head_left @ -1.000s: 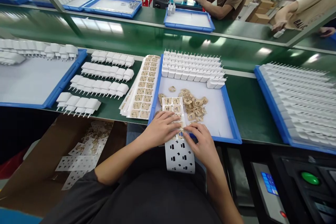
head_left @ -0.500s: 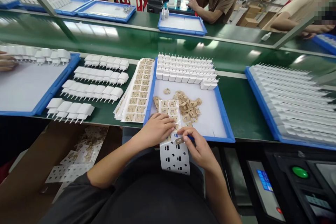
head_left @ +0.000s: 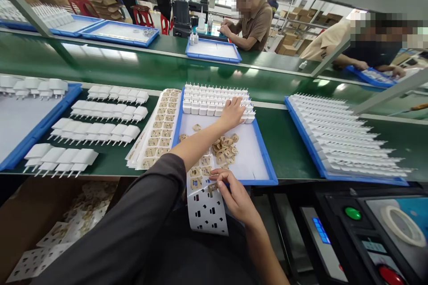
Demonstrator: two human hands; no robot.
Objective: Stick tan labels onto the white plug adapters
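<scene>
My left hand (head_left: 231,113) reaches across the blue tray (head_left: 264,156) and rests on the front row of white plug adapters (head_left: 207,100), fingers around one of them. My right hand (head_left: 234,196) stays at the tray's near edge, pinching a small tan sticker (head_left: 211,186) just above a white backing sheet (head_left: 207,209) with black cut-outs. The sheet hangs over the tray's edge toward my lap. A loose heap of tan stickers (head_left: 224,148) lies in the middle of the tray.
Sticker sheets (head_left: 157,131) and rows of white adapters (head_left: 100,118) lie left of the tray. Another blue tray of adapters (head_left: 344,138) stands right, a control panel with a green button (head_left: 352,213) below it. Used backing sheets fill a cardboard box (head_left: 50,227). People work across the belt.
My left hand left the backing sheet and stretched forward to the adapters in the tray. My right hand peeled a sticker off the sheet and holds it. The view tilted upward.
</scene>
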